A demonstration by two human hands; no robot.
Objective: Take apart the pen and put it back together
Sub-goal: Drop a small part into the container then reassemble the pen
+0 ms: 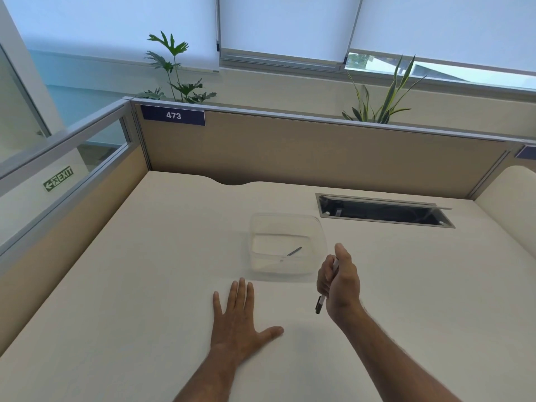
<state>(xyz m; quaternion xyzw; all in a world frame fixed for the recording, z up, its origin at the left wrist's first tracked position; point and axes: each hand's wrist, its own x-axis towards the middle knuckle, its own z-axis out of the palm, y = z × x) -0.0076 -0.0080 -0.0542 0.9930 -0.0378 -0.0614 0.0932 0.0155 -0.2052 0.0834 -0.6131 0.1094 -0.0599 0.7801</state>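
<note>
My right hand (340, 281) is raised over the desk and grips a white pen (321, 303) with a black end that pokes out below the fist; the thumb points up. Most of the pen's barrel is hidden by the curled fingers. My left hand (239, 317) lies flat on the desk (145, 285) with fingers spread, holding nothing. Just beyond both hands stands a clear plastic container (285, 245), and a thin dark pen part (294, 251) lies inside it.
A cable slot (383, 210) with an open lid is cut into the desk at the back right. Beige cubicle partitions (290, 146) wall the desk at the back and left. Two plants stand behind the back partition.
</note>
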